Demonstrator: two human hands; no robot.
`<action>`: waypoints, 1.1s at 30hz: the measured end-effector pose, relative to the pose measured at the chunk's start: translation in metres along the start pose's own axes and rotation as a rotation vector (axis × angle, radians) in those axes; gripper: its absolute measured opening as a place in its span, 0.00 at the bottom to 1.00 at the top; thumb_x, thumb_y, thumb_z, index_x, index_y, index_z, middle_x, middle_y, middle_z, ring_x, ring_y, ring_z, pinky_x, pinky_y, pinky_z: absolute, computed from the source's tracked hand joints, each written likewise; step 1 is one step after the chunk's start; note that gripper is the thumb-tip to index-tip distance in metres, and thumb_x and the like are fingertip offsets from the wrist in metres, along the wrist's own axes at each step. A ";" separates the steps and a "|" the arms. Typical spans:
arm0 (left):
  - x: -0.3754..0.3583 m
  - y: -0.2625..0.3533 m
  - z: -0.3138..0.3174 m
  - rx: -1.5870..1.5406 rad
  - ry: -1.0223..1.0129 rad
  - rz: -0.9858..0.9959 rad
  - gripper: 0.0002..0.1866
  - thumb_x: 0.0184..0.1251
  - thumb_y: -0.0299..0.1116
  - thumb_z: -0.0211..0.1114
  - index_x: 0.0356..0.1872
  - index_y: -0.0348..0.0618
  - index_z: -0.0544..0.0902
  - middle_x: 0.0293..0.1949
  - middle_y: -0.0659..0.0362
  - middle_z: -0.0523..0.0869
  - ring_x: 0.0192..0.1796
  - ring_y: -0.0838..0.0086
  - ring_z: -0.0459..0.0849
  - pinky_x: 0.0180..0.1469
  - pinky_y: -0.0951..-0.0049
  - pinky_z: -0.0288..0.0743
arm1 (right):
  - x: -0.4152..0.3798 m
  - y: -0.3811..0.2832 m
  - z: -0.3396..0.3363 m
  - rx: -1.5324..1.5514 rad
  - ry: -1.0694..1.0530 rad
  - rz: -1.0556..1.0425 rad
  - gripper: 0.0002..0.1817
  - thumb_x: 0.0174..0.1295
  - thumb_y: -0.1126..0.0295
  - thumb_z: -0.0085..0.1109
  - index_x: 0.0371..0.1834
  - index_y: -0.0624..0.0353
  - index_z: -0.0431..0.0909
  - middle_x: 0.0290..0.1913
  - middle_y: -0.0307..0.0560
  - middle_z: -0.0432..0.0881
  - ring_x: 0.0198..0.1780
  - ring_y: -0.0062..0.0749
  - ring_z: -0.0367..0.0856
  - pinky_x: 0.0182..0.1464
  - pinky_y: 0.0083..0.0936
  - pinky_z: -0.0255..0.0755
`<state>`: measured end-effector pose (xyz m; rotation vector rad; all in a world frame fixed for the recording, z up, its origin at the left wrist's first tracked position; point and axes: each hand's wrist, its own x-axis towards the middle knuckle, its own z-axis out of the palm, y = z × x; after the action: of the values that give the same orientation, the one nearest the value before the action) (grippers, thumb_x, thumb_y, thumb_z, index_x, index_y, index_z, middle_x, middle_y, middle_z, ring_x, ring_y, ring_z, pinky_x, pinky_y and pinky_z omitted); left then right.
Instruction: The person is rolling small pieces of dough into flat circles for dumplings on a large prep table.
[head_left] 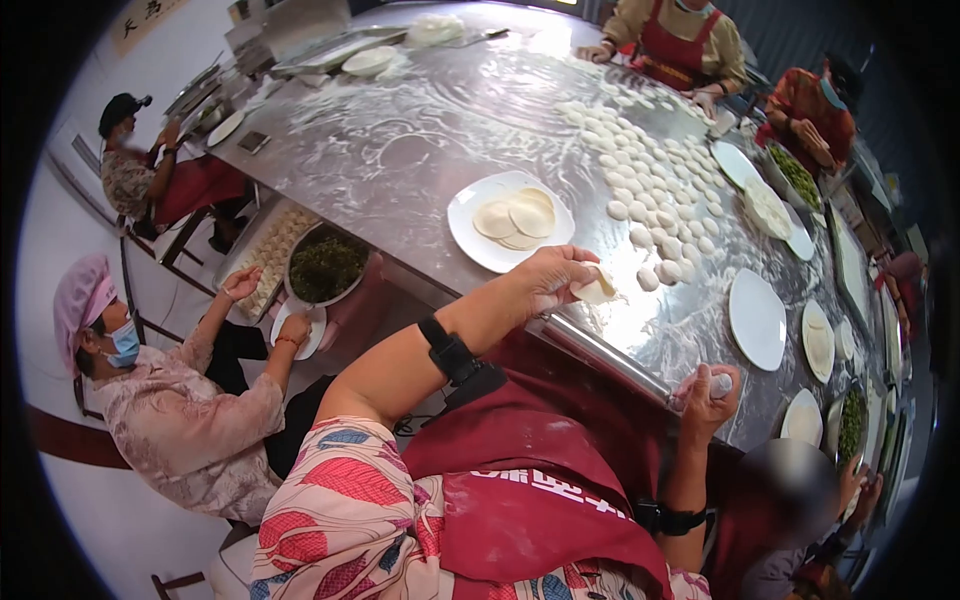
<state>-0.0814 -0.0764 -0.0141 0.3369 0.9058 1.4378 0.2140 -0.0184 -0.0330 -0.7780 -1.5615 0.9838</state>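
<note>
My left hand (555,278) pinches the edge of a thin round dough wrapper (597,287) above the near side of the steel table. Just beyond it, a white plate (468,232) carries a small stack of flat wrappers (520,217). At the table's near edge, my right hand (706,392) is closed around a short rolling pin (721,385); only its pale rounded end shows. Many flattened dough pieces (640,185) lie spread over the floured metal in front of both hands.
A white plate (757,318) lies right of the dough pieces, with other plates farther right. At left, a seated person (190,400) works beside a bowl of green filling (327,263) and a tray of dumplings (268,262). Other people sit or stand around the table (340,170).
</note>
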 end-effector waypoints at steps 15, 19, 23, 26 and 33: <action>0.000 0.094 -0.046 0.717 0.403 0.344 0.14 0.64 0.40 0.66 0.35 0.37 0.83 0.29 0.59 0.85 0.27 0.79 0.82 0.29 0.77 0.76 | 0.002 0.003 0.000 0.009 -0.020 -0.019 0.09 0.65 0.74 0.56 0.33 0.59 0.64 0.20 0.41 0.70 0.16 0.20 0.70 0.19 0.17 0.67; 0.027 0.124 -0.088 0.848 0.567 0.342 0.17 0.68 0.43 0.61 0.39 0.36 0.82 0.33 0.56 0.85 0.35 0.77 0.81 0.38 0.71 0.76 | 0.002 -0.002 0.001 0.014 -0.027 -0.014 0.09 0.65 0.74 0.56 0.34 0.59 0.65 0.20 0.40 0.70 0.16 0.19 0.70 0.18 0.16 0.67; 0.044 0.146 -0.097 1.160 0.701 0.454 0.18 0.67 0.41 0.60 0.44 0.33 0.81 0.37 0.54 0.84 0.38 0.72 0.79 0.42 0.70 0.72 | 0.003 0.000 0.001 0.030 -0.040 -0.032 0.08 0.64 0.76 0.57 0.35 0.59 0.65 0.20 0.40 0.70 0.16 0.19 0.70 0.18 0.16 0.66; 0.042 0.140 -0.052 1.307 0.539 0.505 0.16 0.66 0.38 0.61 0.44 0.34 0.81 0.37 0.54 0.83 0.38 0.72 0.79 0.43 0.70 0.72 | 0.003 0.005 0.001 0.020 -0.007 -0.020 0.07 0.63 0.78 0.56 0.36 0.59 0.66 0.20 0.40 0.70 0.16 0.18 0.70 0.18 0.15 0.65; 0.081 0.046 0.058 1.731 -0.266 0.213 0.16 0.60 0.37 0.65 0.44 0.36 0.81 0.37 0.51 0.85 0.39 0.65 0.84 0.42 0.66 0.77 | 0.009 0.002 0.001 -0.046 -0.018 -0.023 0.07 0.63 0.78 0.57 0.35 0.58 0.67 0.19 0.39 0.72 0.17 0.18 0.72 0.18 0.16 0.66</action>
<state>-0.0828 0.0249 0.0282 1.8588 1.7179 0.3831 0.2112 -0.0098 -0.0311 -0.7831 -1.6095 0.9433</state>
